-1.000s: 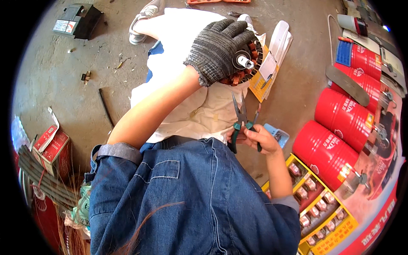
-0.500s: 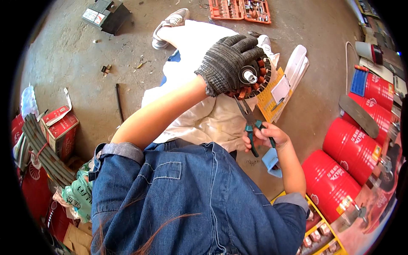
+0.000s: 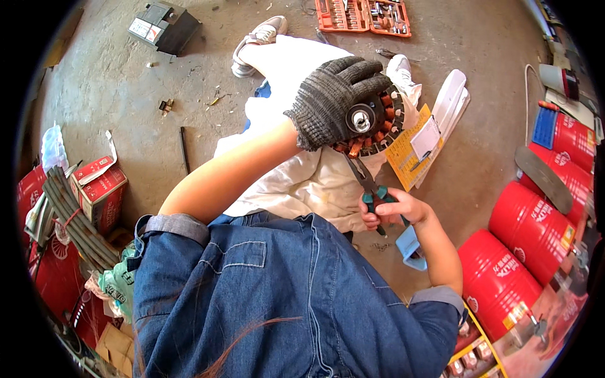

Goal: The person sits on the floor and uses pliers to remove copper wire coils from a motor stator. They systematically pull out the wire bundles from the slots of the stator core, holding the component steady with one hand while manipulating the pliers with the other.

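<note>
My left hand, in a grey knitted glove, lies over a round motor stator with copper windings around its rim. Its fingers reach across the top and grip it. A dark hub with a shiny metal shaft end shows beside the glove. The stator rests over the pale cloth on my lap. My bare right hand is closed round the green and black handles of a pair of pliers. The plier tips reach the copper windings at the stator's near edge; whether they grip wire I cannot tell.
A clipboard lies on yellow paper to the right, by a blue container. Red drums line the right side. An orange socket set and a battery are on the floor ahead. A red carton stands left.
The pliers have shifted slightly with my right hand, and its fingers wrap more tightly round the handles. The stator has tilted a little under my left hand. The whole view has shifted slightly.
</note>
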`<control>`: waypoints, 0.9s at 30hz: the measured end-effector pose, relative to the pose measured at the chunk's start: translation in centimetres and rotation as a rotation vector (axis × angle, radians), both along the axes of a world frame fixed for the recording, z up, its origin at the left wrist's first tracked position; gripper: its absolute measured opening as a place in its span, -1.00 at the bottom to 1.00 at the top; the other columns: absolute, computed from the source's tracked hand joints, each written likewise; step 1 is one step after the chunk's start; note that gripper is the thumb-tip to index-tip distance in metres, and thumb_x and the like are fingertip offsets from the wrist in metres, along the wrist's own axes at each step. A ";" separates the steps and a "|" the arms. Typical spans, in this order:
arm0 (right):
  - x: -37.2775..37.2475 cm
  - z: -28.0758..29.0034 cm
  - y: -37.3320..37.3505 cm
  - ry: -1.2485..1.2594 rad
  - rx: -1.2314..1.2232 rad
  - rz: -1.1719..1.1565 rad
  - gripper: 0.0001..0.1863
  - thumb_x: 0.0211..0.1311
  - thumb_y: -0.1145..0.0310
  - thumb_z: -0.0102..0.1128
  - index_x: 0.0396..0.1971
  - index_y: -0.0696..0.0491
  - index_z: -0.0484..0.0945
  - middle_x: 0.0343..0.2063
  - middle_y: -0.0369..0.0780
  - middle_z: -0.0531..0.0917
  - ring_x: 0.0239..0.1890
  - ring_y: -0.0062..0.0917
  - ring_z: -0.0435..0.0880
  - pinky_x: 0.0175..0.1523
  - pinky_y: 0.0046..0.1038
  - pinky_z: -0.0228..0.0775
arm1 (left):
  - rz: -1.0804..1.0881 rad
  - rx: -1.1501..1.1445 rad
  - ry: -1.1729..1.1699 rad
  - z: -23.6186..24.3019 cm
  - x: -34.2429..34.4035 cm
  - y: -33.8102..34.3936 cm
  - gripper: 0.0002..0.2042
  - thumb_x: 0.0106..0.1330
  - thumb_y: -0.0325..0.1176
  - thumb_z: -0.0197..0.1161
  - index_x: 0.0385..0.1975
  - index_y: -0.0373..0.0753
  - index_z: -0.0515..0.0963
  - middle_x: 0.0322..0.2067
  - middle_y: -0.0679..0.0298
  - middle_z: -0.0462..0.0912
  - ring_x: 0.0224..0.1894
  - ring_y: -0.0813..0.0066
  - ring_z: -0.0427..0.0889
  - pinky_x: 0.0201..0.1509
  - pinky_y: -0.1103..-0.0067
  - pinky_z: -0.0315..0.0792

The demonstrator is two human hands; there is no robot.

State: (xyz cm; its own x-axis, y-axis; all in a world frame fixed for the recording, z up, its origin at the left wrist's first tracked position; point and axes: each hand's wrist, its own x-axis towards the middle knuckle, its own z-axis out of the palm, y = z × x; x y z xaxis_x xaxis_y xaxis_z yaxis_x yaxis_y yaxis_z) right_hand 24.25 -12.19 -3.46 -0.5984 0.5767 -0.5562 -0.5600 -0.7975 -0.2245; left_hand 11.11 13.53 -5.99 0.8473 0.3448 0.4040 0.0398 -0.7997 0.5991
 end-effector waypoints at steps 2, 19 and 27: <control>-0.6 0.8 0.5 -0.192 0.060 0.060 -0.67 0.25 0.28 0.26 -0.11 0.14 0.45 -0.33 -0.27 0.52 -0.28 -0.56 0.46 -0.12 -0.44 0.38 | 0.012 -0.008 -0.001 0.0 -0.3 -0.3 -0.36 -0.05 -0.17 0.36 0.16 -0.06 0.48 0.20 0.09 0.46 0.18 -0.02 0.48 0.25 0.24 0.40; -4.4 2.0 -0.5 -0.932 0.210 0.111 -0.63 0.20 0.30 0.29 -0.08 0.16 0.44 -0.43 -0.27 0.60 -0.39 -0.52 0.58 -0.26 -0.41 0.42 | -0.057 0.066 0.058 0.8 0.4 0.1 -0.37 -0.04 -0.14 0.41 0.14 -0.08 0.49 0.18 0.09 0.48 0.14 -0.01 0.50 0.23 0.26 0.43; -8.9 -1.1 -1.7 -0.040 0.095 -0.391 -0.54 0.08 0.07 0.30 -0.25 0.12 0.39 -0.45 -0.30 0.42 -0.40 -0.69 0.36 -0.29 -0.64 0.17 | -0.036 -0.025 -0.045 -0.2 0.4 0.1 -0.42 0.02 -0.07 0.41 0.10 -0.11 0.54 0.16 0.06 0.50 0.09 0.01 0.56 0.18 0.28 0.47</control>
